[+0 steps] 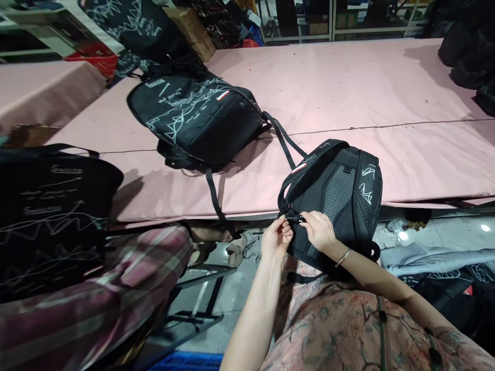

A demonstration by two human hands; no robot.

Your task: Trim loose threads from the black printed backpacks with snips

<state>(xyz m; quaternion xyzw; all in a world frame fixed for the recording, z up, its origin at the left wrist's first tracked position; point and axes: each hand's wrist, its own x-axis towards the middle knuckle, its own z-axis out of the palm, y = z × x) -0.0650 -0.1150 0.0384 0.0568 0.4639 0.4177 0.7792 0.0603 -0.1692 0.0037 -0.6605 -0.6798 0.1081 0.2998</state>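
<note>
A black backpack point(340, 190) with white scribble print leans against the front edge of the pink table point(348, 93), half on my lap. My left hand point(276, 238) is closed in a pinch at the bag's lower left edge, on a small black zipper pull or strap end. My right hand point(319, 229), a thin bangle on its wrist, pinches the same small black part from the right. Both hands touch each other's fingertips there. What exactly the part is stays too small to tell.
A second black printed backpack point(197, 118) lies flat on the table, its straps trailing toward mine. Another person in plaid clothing point(116, 293) sits at my left holding a similar bag point(50, 216). More dark bags point(467, 56) pile up at far right. Sandals point(235, 252) lie on the floor.
</note>
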